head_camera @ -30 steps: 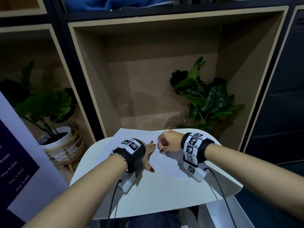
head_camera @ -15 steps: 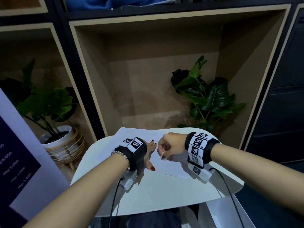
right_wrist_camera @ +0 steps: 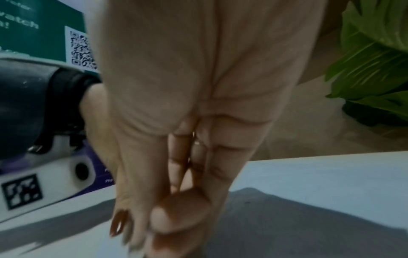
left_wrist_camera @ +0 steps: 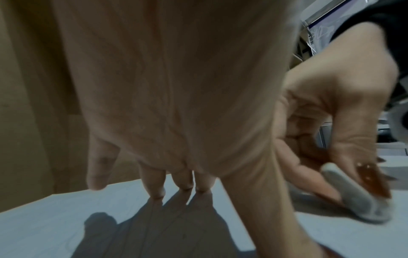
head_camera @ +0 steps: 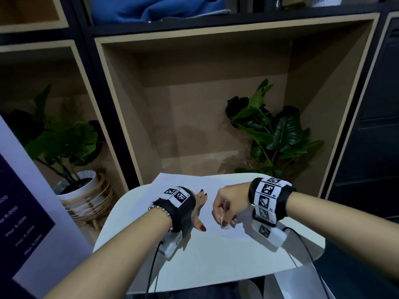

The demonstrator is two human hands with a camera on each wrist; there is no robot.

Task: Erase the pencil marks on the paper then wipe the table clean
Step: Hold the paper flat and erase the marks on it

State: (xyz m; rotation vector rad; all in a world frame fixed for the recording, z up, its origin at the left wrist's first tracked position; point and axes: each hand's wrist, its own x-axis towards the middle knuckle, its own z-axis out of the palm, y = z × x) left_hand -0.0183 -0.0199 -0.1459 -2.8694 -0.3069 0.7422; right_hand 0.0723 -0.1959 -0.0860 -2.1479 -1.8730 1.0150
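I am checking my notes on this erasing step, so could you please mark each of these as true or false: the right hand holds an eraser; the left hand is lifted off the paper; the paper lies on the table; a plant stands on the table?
1. The right hand pinches an eraser. True.
2. The left hand is lifted off the paper. False: its straight fingers press the sheet flat.
3. The paper lies on the table. True.
4. A plant stands on the table. False: it stands behind the table, in the shelf opening.
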